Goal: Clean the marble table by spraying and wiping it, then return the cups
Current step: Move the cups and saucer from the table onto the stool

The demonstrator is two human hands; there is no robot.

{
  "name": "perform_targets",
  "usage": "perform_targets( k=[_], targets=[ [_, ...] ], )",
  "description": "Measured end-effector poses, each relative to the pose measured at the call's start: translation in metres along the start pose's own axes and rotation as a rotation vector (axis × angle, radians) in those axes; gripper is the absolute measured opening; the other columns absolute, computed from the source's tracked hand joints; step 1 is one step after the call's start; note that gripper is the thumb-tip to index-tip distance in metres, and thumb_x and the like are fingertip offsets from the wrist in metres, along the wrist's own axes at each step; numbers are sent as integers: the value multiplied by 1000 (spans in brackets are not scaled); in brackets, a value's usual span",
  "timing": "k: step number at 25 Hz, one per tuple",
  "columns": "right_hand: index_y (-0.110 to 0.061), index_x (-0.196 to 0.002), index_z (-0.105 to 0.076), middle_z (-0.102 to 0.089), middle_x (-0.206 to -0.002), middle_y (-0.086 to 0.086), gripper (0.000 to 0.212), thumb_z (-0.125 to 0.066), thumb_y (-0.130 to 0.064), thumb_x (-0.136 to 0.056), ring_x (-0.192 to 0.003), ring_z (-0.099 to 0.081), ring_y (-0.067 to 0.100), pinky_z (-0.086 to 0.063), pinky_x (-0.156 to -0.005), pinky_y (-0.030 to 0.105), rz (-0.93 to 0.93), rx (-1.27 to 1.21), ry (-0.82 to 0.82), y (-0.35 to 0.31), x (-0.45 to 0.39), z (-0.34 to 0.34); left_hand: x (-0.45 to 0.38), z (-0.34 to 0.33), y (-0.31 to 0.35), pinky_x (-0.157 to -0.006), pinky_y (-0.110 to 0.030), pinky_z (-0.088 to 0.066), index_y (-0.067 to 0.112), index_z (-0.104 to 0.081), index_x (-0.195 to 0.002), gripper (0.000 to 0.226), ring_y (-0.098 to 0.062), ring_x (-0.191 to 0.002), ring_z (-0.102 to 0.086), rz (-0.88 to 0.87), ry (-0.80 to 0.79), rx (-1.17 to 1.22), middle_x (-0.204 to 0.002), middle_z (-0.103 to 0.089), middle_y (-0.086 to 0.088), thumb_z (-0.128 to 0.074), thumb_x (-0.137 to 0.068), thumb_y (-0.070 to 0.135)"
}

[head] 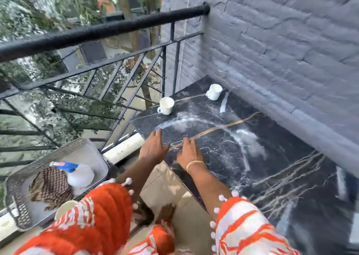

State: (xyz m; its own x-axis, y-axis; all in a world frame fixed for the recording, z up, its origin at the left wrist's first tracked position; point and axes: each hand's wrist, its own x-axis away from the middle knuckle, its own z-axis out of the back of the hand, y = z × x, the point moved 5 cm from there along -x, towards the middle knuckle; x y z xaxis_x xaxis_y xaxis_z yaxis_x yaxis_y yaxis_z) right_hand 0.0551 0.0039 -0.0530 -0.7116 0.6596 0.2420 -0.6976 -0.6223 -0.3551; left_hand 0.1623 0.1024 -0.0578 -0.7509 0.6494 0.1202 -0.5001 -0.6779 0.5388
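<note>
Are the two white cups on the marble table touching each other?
Apart. The head view shows bare dark marble table between the left cup by the railing and the right cup near the wall.

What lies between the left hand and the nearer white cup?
Head view: only bare black marble table with whitish streaks lies between the left hand and the nearer white cup.

Black metal balcony railing (101, 31) meets grey painted brick wall (281, 40); leafy green trees (38, 5) beyond, blurred.
</note>
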Motion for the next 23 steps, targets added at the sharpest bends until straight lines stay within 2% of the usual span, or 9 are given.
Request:
perform_targets(
  k=[4,8,12,15,18,23],
  targets=[
    [-12,-134,-38,-45,-131,12,50,-59,-17,-89,-121,-49,33,-46,-94,44,10,29,-7,18,-58,3,-66,-12,-1,-103,-42,-39,10,-31,-143,69,-31,-131,-45,127,-62,171,-145,-42,-14,-63,-89,38],
    [-13,-127,-45,-51,-125,10,39,-55,-16,-89,-115,-54,31,-48,-88,41,-97,-38,32,38,-119,15,-130,-10,-7,-106,-42,-37,8,-32,-142,79,-30,-134,-41,315,64,295,-145,-42,-15,-71,-82,41],
    [-14,-120,-50,-56,-121,9,33,-53,-12,-87,-110,-57,31,-48,-85,38,-181,-85,75,52,-161,25,-178,-14,-4,-105,-38,-37,6,-39,-137,85,-30,-131,-43,365,87,406,-137,-48,-16,-83,-69,33],
    [-13,-118,-53,-57,-119,9,31,-52,-10,-87,-110,-56,32,-49,-85,40,-202,-114,95,58,-184,27,-199,-20,-3,-103,-38,-43,15,-42,-137,92,-27,-124,-52,394,113,479,-131,-56,-9,-88,-59,34],
    [-14,-117,-53,-60,-120,9,31,-52,-9,-86,-113,-57,30,-49,-90,39,-222,-107,88,61,-200,25,-212,-22,4,-96,-38,-48,23,-43,-132,85,-27,-116,-58,433,145,455,-123,-62,-4,-85,-59,33],
    [-15,-125,-52,-60,-126,10,37,-51,-13,-89,-117,-56,31,-46,-92,38,-257,-79,94,71,-228,45,-233,-30,34,-82,-37,-52,18,-53,-116,66,-31,-103,-64,350,103,409,-108,-68,-9,-84,-58,29]
  ],
)
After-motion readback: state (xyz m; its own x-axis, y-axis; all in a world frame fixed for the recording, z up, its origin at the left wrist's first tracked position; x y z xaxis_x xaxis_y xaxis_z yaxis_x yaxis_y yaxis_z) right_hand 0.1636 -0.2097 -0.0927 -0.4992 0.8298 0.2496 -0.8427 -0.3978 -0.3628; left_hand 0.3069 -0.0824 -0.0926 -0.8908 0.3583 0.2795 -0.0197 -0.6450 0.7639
